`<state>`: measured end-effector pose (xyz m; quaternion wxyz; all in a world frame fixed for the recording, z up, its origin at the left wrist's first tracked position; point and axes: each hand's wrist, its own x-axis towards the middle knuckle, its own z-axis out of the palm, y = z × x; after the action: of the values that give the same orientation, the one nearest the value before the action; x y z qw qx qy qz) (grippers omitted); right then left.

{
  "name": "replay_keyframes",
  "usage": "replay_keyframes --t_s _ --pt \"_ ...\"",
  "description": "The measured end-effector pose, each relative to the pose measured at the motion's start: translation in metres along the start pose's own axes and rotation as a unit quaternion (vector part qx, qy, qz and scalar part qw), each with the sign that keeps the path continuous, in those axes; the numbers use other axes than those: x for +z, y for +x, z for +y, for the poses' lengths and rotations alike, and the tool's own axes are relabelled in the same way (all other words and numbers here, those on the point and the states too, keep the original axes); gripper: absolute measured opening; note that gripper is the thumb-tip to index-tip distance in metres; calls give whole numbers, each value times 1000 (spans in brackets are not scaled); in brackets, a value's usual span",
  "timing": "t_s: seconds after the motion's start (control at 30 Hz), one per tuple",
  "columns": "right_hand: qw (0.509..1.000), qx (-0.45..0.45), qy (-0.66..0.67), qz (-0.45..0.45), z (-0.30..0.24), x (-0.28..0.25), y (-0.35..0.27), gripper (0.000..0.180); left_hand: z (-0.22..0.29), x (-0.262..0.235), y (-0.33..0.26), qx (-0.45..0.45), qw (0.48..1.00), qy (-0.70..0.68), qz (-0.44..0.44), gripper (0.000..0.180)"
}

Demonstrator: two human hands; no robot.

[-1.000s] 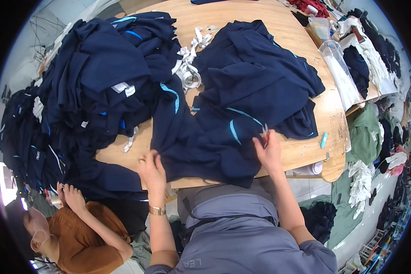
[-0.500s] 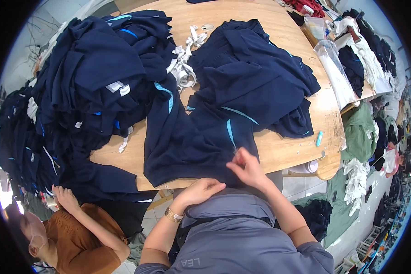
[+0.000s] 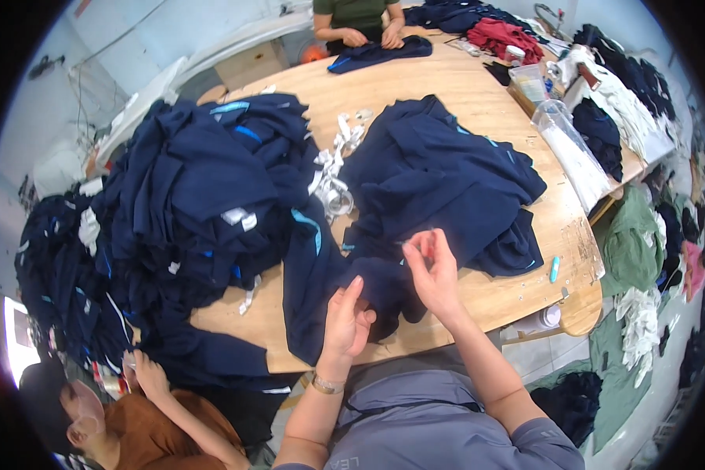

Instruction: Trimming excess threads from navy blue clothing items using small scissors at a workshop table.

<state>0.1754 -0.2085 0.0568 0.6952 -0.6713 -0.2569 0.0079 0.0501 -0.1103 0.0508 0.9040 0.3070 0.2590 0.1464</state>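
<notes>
L hand (image 3: pixel 348 321), thumb up, fingers part-curled, is at near part of navy garment (image 3: pixel 304 290) w/ lt-blue trim on wood bench (image 3: pixel 517 291); R hand (image 3: pixel 433 266), thumb & fingers drawn together, is up to its right, contents unclear. Navy piles, L pile (image 3: pixel 196 176) & R pile (image 3: pixel 446 168), flank white strips (image 3: pixel 330 166). Co-worker's hands (image 3: pixel 355 37) touch dk-blue cloth (image 3: pixel 384 52) at far edge.

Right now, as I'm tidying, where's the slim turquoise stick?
In the head view, the stick lies at right on the pale wooden table, beside the right-hand navy fabric pile.
</notes>
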Motion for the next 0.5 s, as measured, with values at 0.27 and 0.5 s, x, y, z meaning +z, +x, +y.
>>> replay_keyframes --t_s 0.27,0.5 --pt "993 -49 -10 -106 -32 -7 -13 24 -1 19 -2 33 999 -9 -42 19" --pt "987 -122 -50 -88 -27 -6 -11 23 -8 29 -8 26 996 -28 -82 22"
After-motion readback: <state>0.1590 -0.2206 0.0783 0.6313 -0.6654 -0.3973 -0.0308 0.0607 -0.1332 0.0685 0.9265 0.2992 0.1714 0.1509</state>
